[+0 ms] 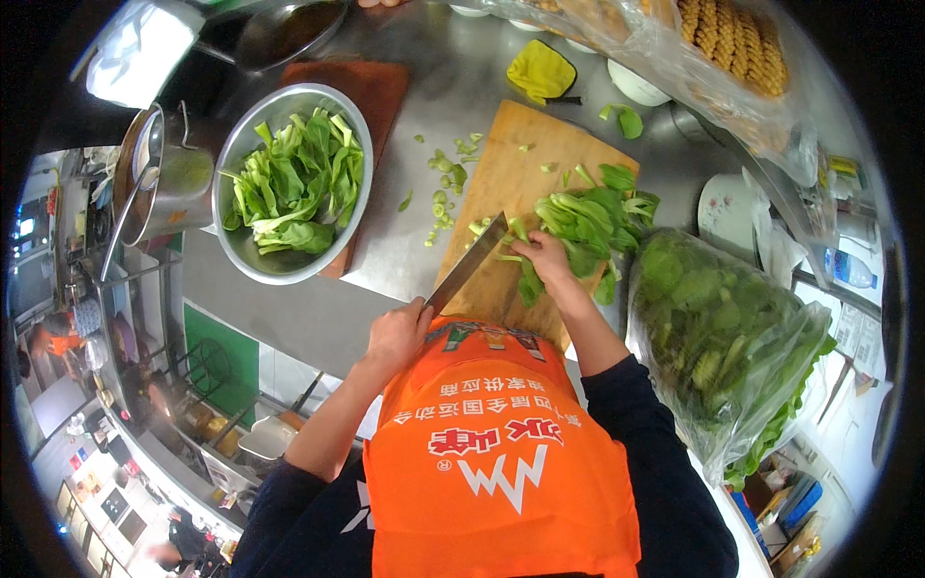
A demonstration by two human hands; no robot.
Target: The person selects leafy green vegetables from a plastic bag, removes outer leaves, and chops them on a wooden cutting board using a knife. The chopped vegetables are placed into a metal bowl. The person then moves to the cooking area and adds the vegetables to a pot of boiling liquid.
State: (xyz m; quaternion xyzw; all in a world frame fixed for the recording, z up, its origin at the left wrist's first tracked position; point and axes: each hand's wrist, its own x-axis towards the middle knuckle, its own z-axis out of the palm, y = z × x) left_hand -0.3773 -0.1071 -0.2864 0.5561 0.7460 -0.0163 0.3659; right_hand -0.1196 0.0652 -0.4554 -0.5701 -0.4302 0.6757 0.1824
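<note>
My left hand (399, 334) grips the handle of a cleaver (470, 261), whose blade slants up and right over a wooden cutting board (509, 155). Just right of the blade's tip, my right hand (543, 257) holds a leafy green (530, 280) by its stem end, on the board. A pile of bok choy-like greens (578, 213) lies beyond that hand, some leaves over the board's right edge. Cut stem ends (442, 199) are scattered on the steel counter at the board's left. Farther left, a metal bowl (222, 162) holds loose green leaves.
A reddish board (386, 79) lies partly under the bowl. A metal pot (189, 191) with a ladle stands at the left. A plastic bag of greens (712, 325) is at the right. A yellow cloth (542, 70), a white bowl (636, 85) and bagged twisted dough (737, 47) lie beyond the board.
</note>
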